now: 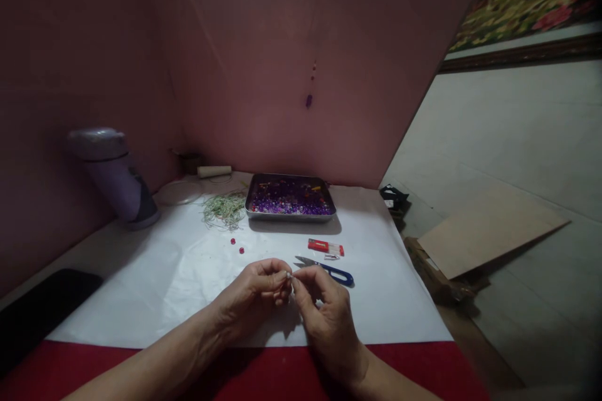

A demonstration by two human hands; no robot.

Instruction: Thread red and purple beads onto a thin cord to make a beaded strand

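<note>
My left hand pinches a small pale bead-like piece between thumb and forefinger. Close against it, my right hand is closed too, thumb and forefinger pressed together at the same spot; what those fingertips hold is too small to make out. Just beyond my right hand lie thread snips with dark blue handles, partly covered by its fingers. A red-and-clear needle case rests behind the snips. Two red beads sit on the white sheet beyond my left hand.
A metal tray of purple beads stands at the back, beside a tangle of pale green threads. At left are a lilac flask and a black flat object. Pink walls enclose the back and left.
</note>
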